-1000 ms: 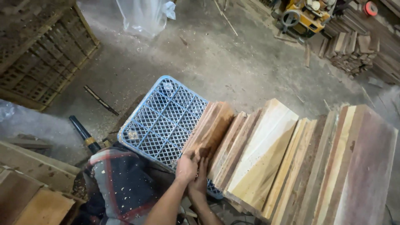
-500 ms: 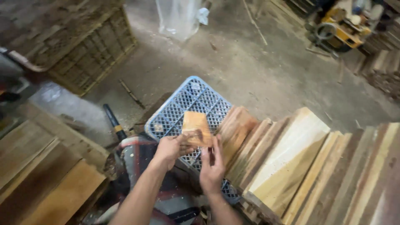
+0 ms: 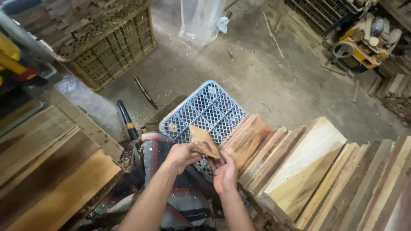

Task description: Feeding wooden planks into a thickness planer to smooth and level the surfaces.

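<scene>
Sawdust-strewn concrete floor [image 3: 265, 81] lies open toward twelve o'clock, while I hold a small flat wood offcut [image 3: 204, 141] pinched in my left hand [image 3: 182, 156], my right hand [image 3: 224, 173] touching its lower edge with fingers loosely apart, just over the blue plastic crate [image 3: 205, 109]. If my pinch slackens, I judge the piece could drop onto the crate's lattice or my lap, and its rough edges might splinter my fingers. Leaning boards [image 3: 299, 171] crowd three o'clock and stacked planks [image 3: 47, 167] nine o'clock, leaving room only forward.
</scene>
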